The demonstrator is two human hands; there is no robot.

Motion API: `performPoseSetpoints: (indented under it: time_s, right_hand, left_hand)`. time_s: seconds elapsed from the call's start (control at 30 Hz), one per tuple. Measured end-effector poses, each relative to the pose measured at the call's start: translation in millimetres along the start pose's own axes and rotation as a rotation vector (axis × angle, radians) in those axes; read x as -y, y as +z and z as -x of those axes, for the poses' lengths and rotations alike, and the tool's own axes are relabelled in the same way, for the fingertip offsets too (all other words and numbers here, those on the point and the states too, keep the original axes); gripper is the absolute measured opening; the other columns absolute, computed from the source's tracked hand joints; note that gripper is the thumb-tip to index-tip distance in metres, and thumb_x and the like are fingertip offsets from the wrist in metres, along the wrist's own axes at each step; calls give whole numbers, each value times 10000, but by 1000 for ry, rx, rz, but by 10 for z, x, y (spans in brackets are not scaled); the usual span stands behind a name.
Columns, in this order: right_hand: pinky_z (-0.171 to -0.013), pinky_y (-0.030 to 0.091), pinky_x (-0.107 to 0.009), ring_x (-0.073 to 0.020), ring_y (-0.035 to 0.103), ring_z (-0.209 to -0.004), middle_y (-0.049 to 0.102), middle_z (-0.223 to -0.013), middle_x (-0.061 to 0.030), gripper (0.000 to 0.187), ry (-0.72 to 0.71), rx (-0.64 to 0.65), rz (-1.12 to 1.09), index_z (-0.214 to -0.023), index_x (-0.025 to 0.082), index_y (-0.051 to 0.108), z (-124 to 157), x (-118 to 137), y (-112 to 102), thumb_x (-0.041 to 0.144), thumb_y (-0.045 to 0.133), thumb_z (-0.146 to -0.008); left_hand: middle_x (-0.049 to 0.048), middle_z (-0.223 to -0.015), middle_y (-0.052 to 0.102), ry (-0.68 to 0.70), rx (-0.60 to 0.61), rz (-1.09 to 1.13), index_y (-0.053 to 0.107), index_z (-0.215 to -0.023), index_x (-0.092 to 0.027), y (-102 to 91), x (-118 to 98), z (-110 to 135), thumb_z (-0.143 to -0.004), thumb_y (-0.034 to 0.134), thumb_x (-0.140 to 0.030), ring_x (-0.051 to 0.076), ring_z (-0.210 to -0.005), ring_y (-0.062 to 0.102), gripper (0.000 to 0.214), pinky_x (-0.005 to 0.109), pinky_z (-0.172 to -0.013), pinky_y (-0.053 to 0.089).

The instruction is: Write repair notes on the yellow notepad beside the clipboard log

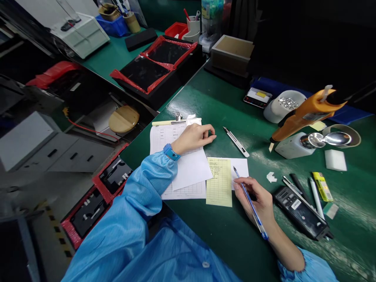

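My right hand (258, 196) holds a blue pen (251, 203) between thumb and fingers, its tip up near a white slip (242, 166). A yellow lined note (219, 188) with handwriting lies left of that hand. My left hand (196, 137) rests over the top of a clipboard (164, 123), thumb and forefinger apart, nothing between them. Under its wrist are a printed form (158, 141) and a blank white sheet (192, 172) on top of it. Crumpled white tissue (193, 120) touches the clip, just beyond the left hand. A utility knife (236, 143) lies to its right.
Right of my right hand lie a black handheld device (302, 211), a yellow lighter (322, 186) and a white foam block (335, 159). An orange electric screwdriver (308, 111) hangs above a white bottle (293, 147). Black trays with red edging (158, 62) stand on the far bench.
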State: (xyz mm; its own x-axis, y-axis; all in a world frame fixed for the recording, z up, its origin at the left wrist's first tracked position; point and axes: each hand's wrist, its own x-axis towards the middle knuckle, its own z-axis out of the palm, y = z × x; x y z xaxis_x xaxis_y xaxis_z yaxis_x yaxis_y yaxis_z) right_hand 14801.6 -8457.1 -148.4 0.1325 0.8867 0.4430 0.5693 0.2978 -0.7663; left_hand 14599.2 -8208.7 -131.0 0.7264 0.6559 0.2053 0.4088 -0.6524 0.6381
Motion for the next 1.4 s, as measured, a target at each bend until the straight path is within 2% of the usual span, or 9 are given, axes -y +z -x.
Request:
performPoseSetpoints:
  time_s: [0.3, 0.5, 0.8, 1.07, 1.17, 1.23, 1.4]
  right_hand:
    - [-502, 522, -205, -94, 603, -526, 719, -768, 15, 48, 83, -103, -24, -1027, 223, 756, -4, 0, -5, 253, 729, -1052]
    - [-515, 530, -214, -103, 629, -585, 655, -809, 16, 85, 76, -115, -37, -1125, 218, 731, 1, -5, 6, 200, 712, -1044]
    - [-548, 550, -216, -110, 653, -640, 638, -860, 11, 120, 69, -79, -43, -1167, 227, 710, 5, -14, -11, 191, 687, -1055]
    - [-538, 544, -233, -116, 652, -636, 690, -888, -12, 158, 31, -27, -8, -1181, 217, 695, -35, 6, -23, 145, 632, -1056]
    - [-532, 536, -248, -121, 634, -615, 687, -861, -3, 164, 2, -39, 17, -1169, 221, 701, -44, 16, -27, 139, 630, -1047]
    - [-529, 517, -258, -119, 606, -594, 683, -842, 8, 179, -58, -65, 56, -1172, 227, 698, -49, 31, -26, 124, 638, -1038]
    - [-570, 512, -270, -144, 664, -678, 739, -906, -25, 248, -232, -71, 253, -1210, 224, 674, -44, 80, -6, 59, 632, -1029]
  left_hand:
    - [-61, -636, 649, 24, -41, -15, 735, -993, -203, -34, 64, 12, -1020, 682, -336, 120, -556, 581, 145, 273, -629, 420]
    - [-64, -628, 628, 32, -99, -6, 726, -967, -206, -70, 83, 7, -1027, 682, -333, 118, -552, 583, 147, 265, -638, 455]
    - [-55, -652, 599, 170, -334, 28, 720, -967, -198, -55, 73, 3, -1046, 676, -304, 96, -534, 531, 139, 227, -577, 435]
    - [-38, -665, 610, 96, -283, 5, 724, -964, -204, -55, 60, 4, -1039, 648, -357, 112, -560, 540, 187, 244, -603, 454]
    - [-37, -655, 606, 102, -297, 3, 728, -959, -204, -45, 38, 6, -1033, 646, -364, 111, -556, 534, 195, 244, -585, 439]
    - [-45, -637, 594, 122, -358, -13, 724, -958, -208, -32, 18, 10, -1044, 643, -362, 104, -535, 516, 194, 241, -561, 415]
    - [-84, -587, 553, 263, -658, -48, 708, -960, -209, 10, -24, 32, -1059, 674, -278, 74, -473, 458, 126, 236, -515, 348]
